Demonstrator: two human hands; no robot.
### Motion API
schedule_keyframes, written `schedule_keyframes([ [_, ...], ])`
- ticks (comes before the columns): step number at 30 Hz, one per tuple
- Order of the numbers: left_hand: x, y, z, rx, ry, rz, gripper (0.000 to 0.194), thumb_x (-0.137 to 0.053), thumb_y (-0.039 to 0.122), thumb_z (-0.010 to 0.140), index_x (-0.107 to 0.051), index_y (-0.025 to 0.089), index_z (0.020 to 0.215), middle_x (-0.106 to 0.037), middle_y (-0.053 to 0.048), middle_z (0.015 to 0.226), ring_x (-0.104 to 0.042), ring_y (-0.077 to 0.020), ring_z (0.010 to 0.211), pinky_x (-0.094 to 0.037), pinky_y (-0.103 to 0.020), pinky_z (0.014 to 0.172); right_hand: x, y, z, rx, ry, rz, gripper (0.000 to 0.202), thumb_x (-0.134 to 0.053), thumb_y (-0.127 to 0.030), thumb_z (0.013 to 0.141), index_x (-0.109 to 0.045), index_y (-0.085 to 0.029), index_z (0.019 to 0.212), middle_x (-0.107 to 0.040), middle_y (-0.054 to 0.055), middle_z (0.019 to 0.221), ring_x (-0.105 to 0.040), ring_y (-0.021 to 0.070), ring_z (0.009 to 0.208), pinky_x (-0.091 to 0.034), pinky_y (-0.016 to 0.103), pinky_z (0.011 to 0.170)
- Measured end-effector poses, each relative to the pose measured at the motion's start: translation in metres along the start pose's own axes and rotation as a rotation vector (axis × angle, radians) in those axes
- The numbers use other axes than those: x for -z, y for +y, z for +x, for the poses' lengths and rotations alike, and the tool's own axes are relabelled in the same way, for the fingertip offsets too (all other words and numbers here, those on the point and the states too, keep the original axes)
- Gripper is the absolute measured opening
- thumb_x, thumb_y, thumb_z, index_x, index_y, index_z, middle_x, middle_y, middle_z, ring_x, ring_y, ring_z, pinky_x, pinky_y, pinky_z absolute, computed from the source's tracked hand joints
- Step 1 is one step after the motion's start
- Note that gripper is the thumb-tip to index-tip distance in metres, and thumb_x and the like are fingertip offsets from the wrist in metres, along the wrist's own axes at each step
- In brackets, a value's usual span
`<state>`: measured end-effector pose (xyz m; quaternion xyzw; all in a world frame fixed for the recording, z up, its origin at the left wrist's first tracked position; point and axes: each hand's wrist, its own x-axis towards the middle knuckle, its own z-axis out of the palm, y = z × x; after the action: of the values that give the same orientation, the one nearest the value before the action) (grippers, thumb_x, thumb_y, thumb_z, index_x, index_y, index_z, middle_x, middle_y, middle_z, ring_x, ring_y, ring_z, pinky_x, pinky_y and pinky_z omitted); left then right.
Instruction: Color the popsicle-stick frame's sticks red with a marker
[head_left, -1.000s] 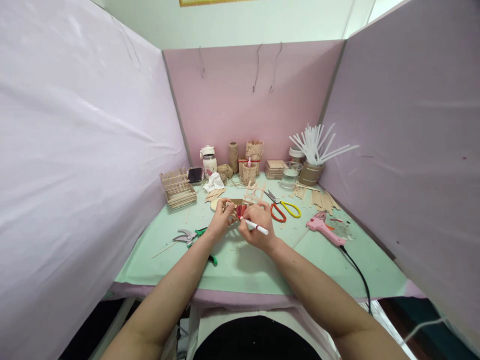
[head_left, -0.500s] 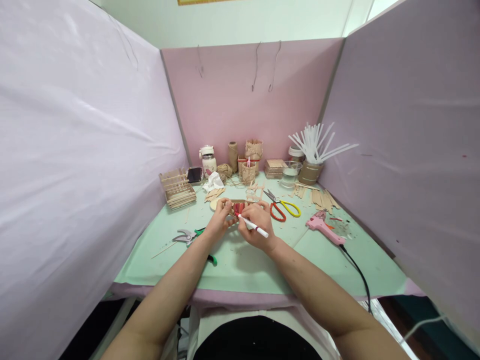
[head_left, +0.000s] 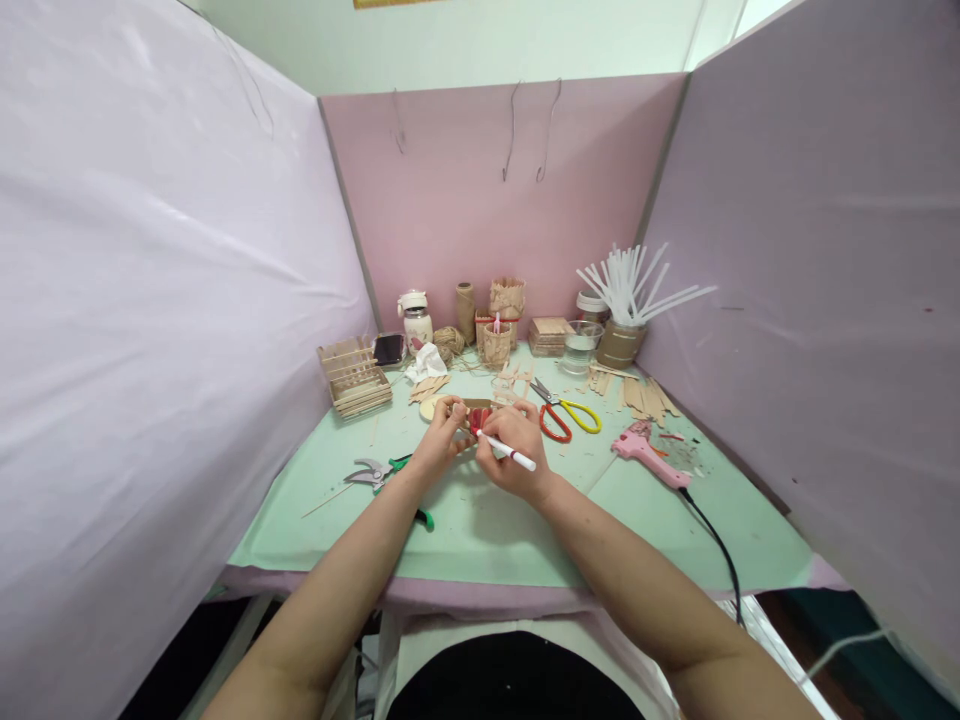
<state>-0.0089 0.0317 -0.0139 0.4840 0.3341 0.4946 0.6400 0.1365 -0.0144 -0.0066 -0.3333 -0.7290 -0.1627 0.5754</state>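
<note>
My right hand (head_left: 523, 442) is closed around a white marker pen (head_left: 514, 456) with a dark red band. The pen's tip meets a small wooden craft piece (head_left: 479, 418) with red-coloured strips on it. My left hand (head_left: 441, 438) grips that piece from its left side, thumb on top and fingers beneath. Both hands partly cover the piece, so its full shape is hidden. Just right of my right hand lie scissors (head_left: 556, 420) with one red and one yellow handle. Green-handled pruning shears (head_left: 375, 472) rest partly under my left forearm.
A pink glue gun (head_left: 651, 456) with a black cord lies at right. Behind are wooden sticks (head_left: 649, 398), a cup of water (head_left: 580, 350), a pot of white glue sticks (head_left: 622, 340), twine (head_left: 450, 343), a bottle (head_left: 416, 322) and a stick-built rack (head_left: 358, 385).
The marker's tip has shifted very slightly on the wooden piece, and the red strips show a little differently between my hands. Both hands stay in nearly the same place.
</note>
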Motion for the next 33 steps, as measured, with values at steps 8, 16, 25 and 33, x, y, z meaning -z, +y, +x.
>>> schedule_keyframes([
  [8,-0.0010,0.0004,-0.0009,-0.004,-0.012,-0.002,0.062,-0.079,0.067,0.070,-0.047,0.026,0.104,-0.053,0.003,0.093,-0.054,-0.0110,0.079,-0.051,-0.022,0.067,0.0003,-0.0008,0.0015,-0.006,0.027,-0.020,0.012,-0.057,-0.014,0.087,-0.050,-0.023,0.085,-0.067,-0.002,0.076,-0.064,0.0156,0.072,-0.038,0.039,0.087],
  [16,-0.0019,0.0028,-0.0016,0.004,-0.009,0.014,0.064,-0.080,0.068,0.067,-0.047,0.026,0.103,-0.055,0.004,0.090,-0.055,-0.0111,0.077,-0.050,-0.022,0.065,0.0005,0.0000,0.0000,-0.033,-0.014,-0.003,0.011,-0.056,-0.015,0.085,-0.049,-0.023,0.082,-0.066,-0.003,0.073,-0.063,0.0155,0.069,-0.037,0.040,0.087],
  [25,-0.0020,0.0025,-0.0021,0.007,-0.013,0.033,0.064,-0.079,0.068,0.069,-0.046,0.026,0.105,-0.056,0.003,0.090,-0.055,-0.0121,0.078,-0.050,-0.023,0.066,0.0003,0.0001,-0.0005,-0.026,-0.021,0.001,0.012,-0.056,-0.016,0.085,-0.048,-0.024,0.080,-0.066,-0.003,0.071,-0.063,0.0159,0.068,-0.038,0.040,0.086],
  [33,-0.0004,0.0008,-0.0014,-0.004,-0.032,0.025,0.062,-0.079,0.067,0.070,-0.047,0.026,0.105,-0.053,0.004,0.090,-0.053,-0.0106,0.076,-0.050,-0.023,0.067,0.0014,-0.0011,0.0020,-0.008,0.021,0.004,0.012,-0.056,-0.015,0.086,-0.049,-0.024,0.082,-0.066,-0.002,0.072,-0.064,0.0159,0.069,-0.039,0.039,0.086],
])
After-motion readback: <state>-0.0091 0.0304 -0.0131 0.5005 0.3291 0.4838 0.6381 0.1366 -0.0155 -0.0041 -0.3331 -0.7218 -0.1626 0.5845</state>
